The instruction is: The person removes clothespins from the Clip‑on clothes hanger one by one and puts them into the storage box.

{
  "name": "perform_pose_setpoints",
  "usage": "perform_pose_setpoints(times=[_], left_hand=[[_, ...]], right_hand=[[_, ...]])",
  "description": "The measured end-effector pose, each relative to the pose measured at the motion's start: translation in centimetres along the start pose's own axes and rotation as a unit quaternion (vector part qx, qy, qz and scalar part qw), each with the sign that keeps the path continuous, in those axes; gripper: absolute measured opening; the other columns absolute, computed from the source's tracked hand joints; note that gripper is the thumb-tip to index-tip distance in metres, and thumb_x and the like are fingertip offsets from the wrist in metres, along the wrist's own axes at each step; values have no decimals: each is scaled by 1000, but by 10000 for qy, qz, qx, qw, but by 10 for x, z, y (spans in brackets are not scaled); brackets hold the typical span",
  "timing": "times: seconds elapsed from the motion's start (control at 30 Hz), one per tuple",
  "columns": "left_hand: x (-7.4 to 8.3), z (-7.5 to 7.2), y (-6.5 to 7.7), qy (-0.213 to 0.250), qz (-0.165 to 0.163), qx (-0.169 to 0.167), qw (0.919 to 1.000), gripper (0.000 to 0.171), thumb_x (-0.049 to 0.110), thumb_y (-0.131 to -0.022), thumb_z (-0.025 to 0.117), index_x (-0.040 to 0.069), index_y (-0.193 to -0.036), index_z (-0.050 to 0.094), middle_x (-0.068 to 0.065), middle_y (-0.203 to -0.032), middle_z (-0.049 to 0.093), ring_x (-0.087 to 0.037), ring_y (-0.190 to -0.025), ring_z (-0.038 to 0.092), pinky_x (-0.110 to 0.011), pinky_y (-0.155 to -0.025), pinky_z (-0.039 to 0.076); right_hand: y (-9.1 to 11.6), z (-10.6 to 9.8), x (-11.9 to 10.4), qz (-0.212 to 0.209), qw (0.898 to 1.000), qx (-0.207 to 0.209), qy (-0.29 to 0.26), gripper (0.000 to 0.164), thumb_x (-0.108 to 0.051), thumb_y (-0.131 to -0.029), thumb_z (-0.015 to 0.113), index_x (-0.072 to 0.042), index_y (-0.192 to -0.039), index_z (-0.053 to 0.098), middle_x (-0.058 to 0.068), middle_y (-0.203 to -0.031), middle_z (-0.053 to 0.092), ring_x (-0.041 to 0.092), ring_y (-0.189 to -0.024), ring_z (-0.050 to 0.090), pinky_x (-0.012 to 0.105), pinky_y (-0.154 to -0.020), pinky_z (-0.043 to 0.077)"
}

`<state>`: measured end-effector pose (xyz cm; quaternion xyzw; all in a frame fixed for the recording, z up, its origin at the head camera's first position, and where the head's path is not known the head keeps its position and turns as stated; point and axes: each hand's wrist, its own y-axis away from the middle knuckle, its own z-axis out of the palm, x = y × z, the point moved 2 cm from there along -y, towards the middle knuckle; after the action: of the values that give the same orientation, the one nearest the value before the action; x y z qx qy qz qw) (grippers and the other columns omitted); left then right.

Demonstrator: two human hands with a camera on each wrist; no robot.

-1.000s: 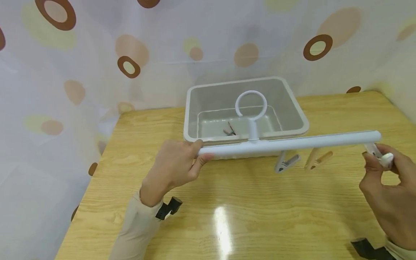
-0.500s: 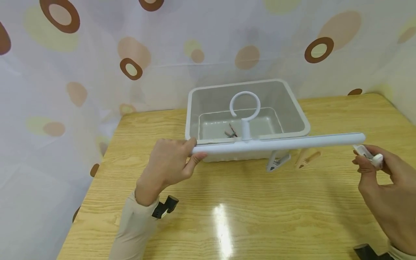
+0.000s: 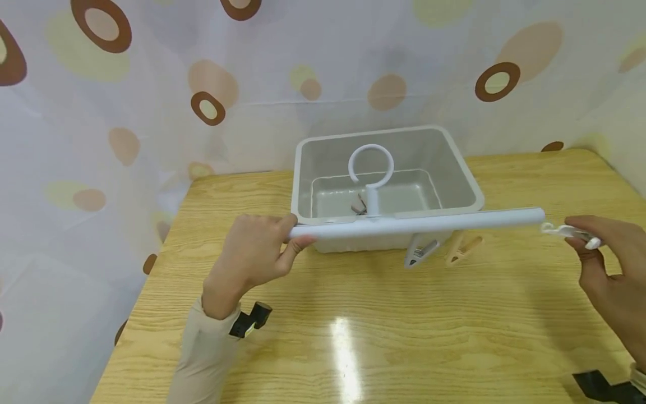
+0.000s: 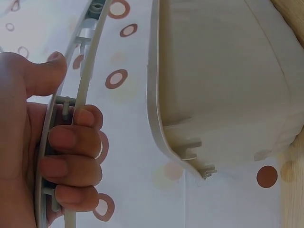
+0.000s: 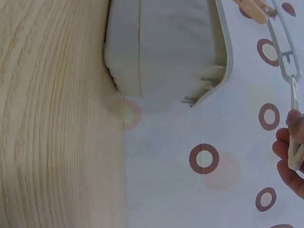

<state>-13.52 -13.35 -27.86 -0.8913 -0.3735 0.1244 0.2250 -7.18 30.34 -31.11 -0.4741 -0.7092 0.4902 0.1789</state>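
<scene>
My left hand [image 3: 254, 247] grips the left end of a long white clip hanger [image 3: 429, 224] with a ring-shaped hook [image 3: 370, 147]. In the left wrist view the fingers [image 4: 73, 168] curl around the hanger's hollow frame. A grey clothespin [image 3: 420, 251] and a peach clothespin [image 3: 461, 248] hang beneath the bar. Just beyond the bar's right end, my right hand [image 3: 613, 264] pinches a white clothespin [image 3: 559, 230]. In the right wrist view that clothespin lines up with the hanger's rounded end; whether they touch I cannot tell.
Behind the hanger a grey plastic bin [image 3: 474, 193] stands on the wooden table [image 3: 282, 348], against a patterned cloth [image 3: 282, 50]. Small dark-and-reddish items [image 3: 359, 206] lie in the bin, partly hidden by its front rim.
The hanger has shifted left with my left hand. My right hand has turned the white clothespin from a steep tilt to nearly level, in line with the bar, apart from its underside.
</scene>
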Motion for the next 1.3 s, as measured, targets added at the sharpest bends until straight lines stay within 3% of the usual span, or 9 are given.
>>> perform_pose_setpoints(times=[0.03,0.23,0.43,0.53,0.67,0.77,0.97,1.17,1.3], left_hand=[[-1,-1,1,11,-33,-11,10000,69,63,-98,9,11,-66,43,7,-51,30,-10,-41,28,-28,-38,23],[-4,-3,4,116,-87,-44,9999,68,64,-97,11,12,-66,42,9,-52,25,-8,-43,24,-26,-39,19],[-6,-2,7,137,-57,-56,9999,66,64,-97,13,13,-65,40,9,-53,24,-8,-43,23,-26,-39,18],[-6,-2,8,127,-44,-64,9999,66,64,-97,13,13,-65,38,9,-54,23,-7,-44,22,-25,-40,18],[-6,-3,8,126,-53,-68,9999,66,64,-97,13,13,-64,38,9,-54,23,-7,-44,21,-25,-40,17],[-6,-4,7,111,-68,-75,9999,66,65,-97,13,13,-64,38,9,-53,23,-7,-44,21,-25,-40,17],[-6,-4,7,103,-84,-111,9999,66,65,-96,11,14,-64,37,9,-54,22,-7,-44,21,-25,-40,17],[-5,-5,8,170,-78,-145,9997,66,64,-97,12,14,-64,38,9,-53,24,-8,-43,23,-26,-39,19],[-5,-5,8,144,-68,-153,9998,65,64,-97,12,14,-64,38,9,-53,24,-8,-43,23,-26,-39,19]], right_hand=[[-1,-1,3,2,10000,-60,-48,58,-39,-101,49,16,-101,64,38,-84,60,-24,-104,37,4,-91,30],[-6,1,12,34,9987,-420,-294,68,-48,-98,48,18,-101,64,38,-83,61,-26,-101,41,3,-87,31],[-20,10,4,-28,9972,-684,-304,65,-49,-97,49,13,-109,65,36,-87,64,-30,-99,38,1,-85,30],[-32,13,1,-163,9962,-856,-84,58,-46,-98,52,9,-113,65,32,-88,66,-25,-76,47,4,-65,36],[-45,22,-1,-346,9949,-941,-119,57,-46,-97,51,7,-109,68,26,-88,69,-26,-76,43,6,-57,32],[-51,31,-2,-451,9943,-909,-326,63,-52,-97,48,7,-105,69,23,-87,70,-28,-95,40,6,-66,32],[-58,41,-4,-649,9926,-921,-458,66,-55,-96,46,6,-102,70,19,-82,70,-25,-89,40,10,-56,28],[-61,44,-4,-615,9905,-1108,-535,52,-46,-97,52,2,-106,70,16,-90,70,-22,-95,43,7,-69,33],[-63,48,-1,-667,9894,-1133,-614,54,-48,-96,51,2,-105,70,16,-92,69,-20,-95,44,8,-73,34]])
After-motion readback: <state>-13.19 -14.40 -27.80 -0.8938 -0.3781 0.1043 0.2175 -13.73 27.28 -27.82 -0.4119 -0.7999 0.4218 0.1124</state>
